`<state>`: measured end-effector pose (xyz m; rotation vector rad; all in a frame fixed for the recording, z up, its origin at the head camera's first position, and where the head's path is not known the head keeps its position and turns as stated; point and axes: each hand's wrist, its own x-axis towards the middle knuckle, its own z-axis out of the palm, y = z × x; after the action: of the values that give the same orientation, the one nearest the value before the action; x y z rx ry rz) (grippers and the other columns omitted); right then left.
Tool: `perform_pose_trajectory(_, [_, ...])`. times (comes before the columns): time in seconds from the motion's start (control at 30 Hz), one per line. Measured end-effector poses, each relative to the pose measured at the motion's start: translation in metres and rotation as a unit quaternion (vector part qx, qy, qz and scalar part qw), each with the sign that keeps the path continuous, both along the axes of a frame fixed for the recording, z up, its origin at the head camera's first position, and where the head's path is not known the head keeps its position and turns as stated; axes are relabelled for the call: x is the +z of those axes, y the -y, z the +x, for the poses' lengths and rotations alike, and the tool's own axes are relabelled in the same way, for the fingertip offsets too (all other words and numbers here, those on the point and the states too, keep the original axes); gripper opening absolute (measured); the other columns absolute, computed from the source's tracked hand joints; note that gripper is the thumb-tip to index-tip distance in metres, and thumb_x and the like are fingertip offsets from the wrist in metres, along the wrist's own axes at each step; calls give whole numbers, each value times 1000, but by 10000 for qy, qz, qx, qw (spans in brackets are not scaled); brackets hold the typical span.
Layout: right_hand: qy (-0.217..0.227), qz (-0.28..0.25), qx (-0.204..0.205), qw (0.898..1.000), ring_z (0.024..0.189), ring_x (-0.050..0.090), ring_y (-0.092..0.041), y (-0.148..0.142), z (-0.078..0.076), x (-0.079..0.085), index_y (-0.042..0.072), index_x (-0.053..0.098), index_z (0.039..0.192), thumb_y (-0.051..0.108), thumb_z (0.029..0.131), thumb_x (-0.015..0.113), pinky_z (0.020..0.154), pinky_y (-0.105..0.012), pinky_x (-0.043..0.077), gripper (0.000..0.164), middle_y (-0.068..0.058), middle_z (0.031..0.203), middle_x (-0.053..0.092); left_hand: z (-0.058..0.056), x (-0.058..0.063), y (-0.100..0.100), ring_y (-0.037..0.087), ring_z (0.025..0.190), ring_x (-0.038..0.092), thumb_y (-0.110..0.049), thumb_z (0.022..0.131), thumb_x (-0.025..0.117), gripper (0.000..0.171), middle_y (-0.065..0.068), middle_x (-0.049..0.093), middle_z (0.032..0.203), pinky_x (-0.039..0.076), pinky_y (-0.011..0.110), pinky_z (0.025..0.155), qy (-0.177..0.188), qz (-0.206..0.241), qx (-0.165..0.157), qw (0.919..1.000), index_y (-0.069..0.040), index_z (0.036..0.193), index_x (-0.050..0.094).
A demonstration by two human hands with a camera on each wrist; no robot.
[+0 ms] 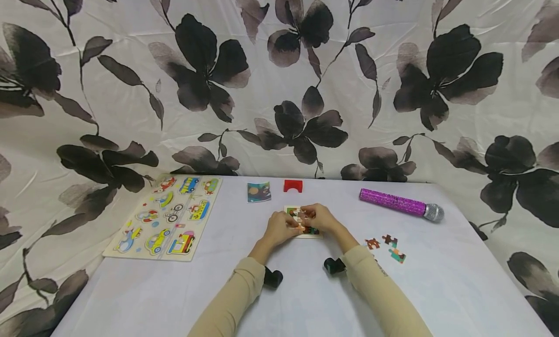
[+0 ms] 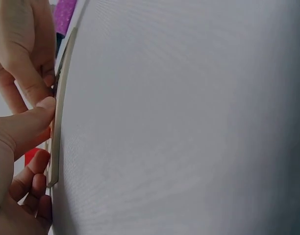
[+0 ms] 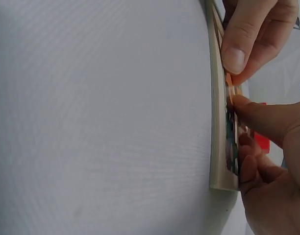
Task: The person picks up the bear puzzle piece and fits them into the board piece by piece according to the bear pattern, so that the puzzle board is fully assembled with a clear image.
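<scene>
Both hands meet over a small wooden jigsaw tray [image 1: 317,236] with a pale rim, in the middle of the white table. My left hand [image 1: 279,228] comes from the left; in the right wrist view its thumb and forefinger pinch an orange jigsaw piece [image 3: 229,80] at the tray's surface. Across the tray, my right hand [image 1: 322,218] has its thumb [image 3: 244,105] on the pieces, close to the left fingertips. Whether its hidden fingers grip a piece is unclear. Dark and green pieces [image 3: 230,134] lie within the rim. The hands cover much of the tray.
Loose jigsaw pieces [image 1: 396,255] lie right of the right forearm. Behind them is a purple glitter microphone [image 1: 393,202]. A red arch block [image 1: 293,185] and a picture card [image 1: 259,192] sit at the back. A large vehicle puzzle board [image 1: 163,218] occupies the left side.
</scene>
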<state>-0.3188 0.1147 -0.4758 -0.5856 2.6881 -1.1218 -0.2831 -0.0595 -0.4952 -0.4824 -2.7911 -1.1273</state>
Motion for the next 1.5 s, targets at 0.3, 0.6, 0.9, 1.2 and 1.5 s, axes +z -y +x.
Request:
perform_pose_trajectory(0.3, [-171,575,414,9973,91,57,-26,2,-12,-5,-6,61,120,9,82,72,81,-36,51,42,-19,108,63,2,1,-1,24,86,52,-18,71,82,21,8,64,83,40,38,76,95,192,77,9997,-2,81,75])
perform_pose_trajectory(0.6, [-670,674,898,9914,85,54,-23,-3,-34,-31,-3,67,112,15,82,73,75,-35,49,35,-14,97,60,0,-2,-1,23,86,51,-20,71,82,25,8,65,85,40,37,76,17,219,77,9997,-2,86,75])
perform_pose_trajectory(0.9, [-768,669,786,9917,107,54,-35,5,5,7,-8,67,107,3,85,66,96,-46,43,25,-19,113,58,2,3,-2,25,87,50,-19,73,81,23,10,63,88,39,37,74,279,155,80,9995,-1,86,76])
perform_pose_trajectory(1.2, [-1267,444,906,9868,98,58,-35,4,4,-1,-9,68,102,6,84,66,88,-47,47,23,-21,107,61,2,2,-1,25,88,50,-20,73,81,23,10,63,89,40,37,74,231,137,106,9996,-2,87,76])
perform_pose_trajectory(1.5, [-589,169,245,9978,96,57,-31,6,1,-5,-4,68,107,7,82,71,84,-42,49,27,-19,110,59,2,1,-1,25,86,52,-19,70,83,21,9,64,85,41,36,75,122,235,142,9995,-1,79,76])
